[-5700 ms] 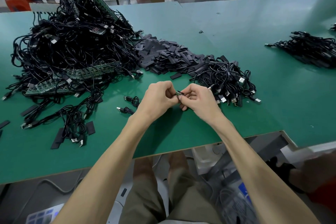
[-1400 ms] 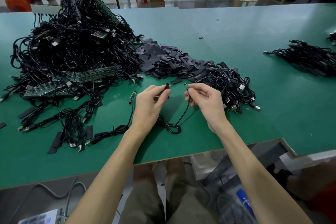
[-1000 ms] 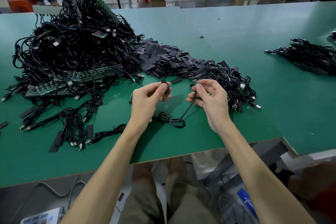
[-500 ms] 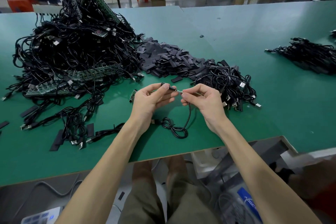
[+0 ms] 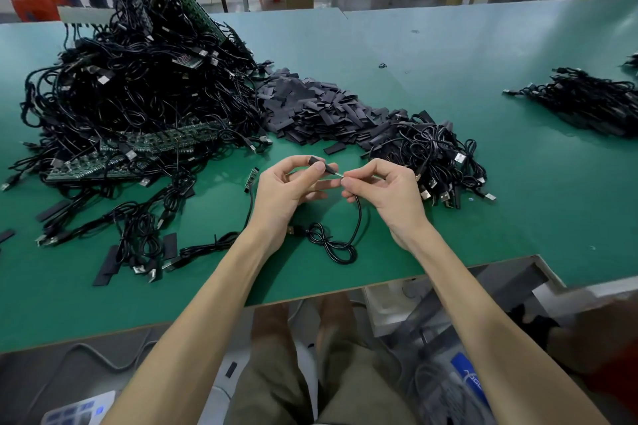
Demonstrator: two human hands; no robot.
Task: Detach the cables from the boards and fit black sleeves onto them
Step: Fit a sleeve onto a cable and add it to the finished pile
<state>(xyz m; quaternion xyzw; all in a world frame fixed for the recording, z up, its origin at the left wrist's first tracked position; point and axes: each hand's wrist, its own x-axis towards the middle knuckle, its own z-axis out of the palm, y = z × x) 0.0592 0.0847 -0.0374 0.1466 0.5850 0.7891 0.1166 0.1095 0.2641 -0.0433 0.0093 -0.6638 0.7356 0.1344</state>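
My left hand (image 5: 288, 188) pinches a short black sleeve (image 5: 321, 165) between thumb and forefinger. My right hand (image 5: 386, 191) pinches the end of a black cable (image 5: 336, 245), its small board tip touching the sleeve's open end. The cable hangs down from my right hand and curls in a loop on the green table (image 5: 448, 79), its USB plug lying near my left wrist. Behind my hands lies a heap of black sleeves (image 5: 317, 110). At the left rises a big tangle of cables and green boards (image 5: 138, 97).
A pile of cables (image 5: 438, 155) lies right of my right hand. Another cable bundle (image 5: 587, 102) sits at the far right. Loose cables and flat sleeves (image 5: 138, 238) are scattered at the front left. One cable with a small board (image 5: 251, 179) lies beside my left hand.
My hands came together: the sleeve in my left hand and the cable tip in my right hand, apart a second ago, now meet. The cable's loop shifted slightly on the table.
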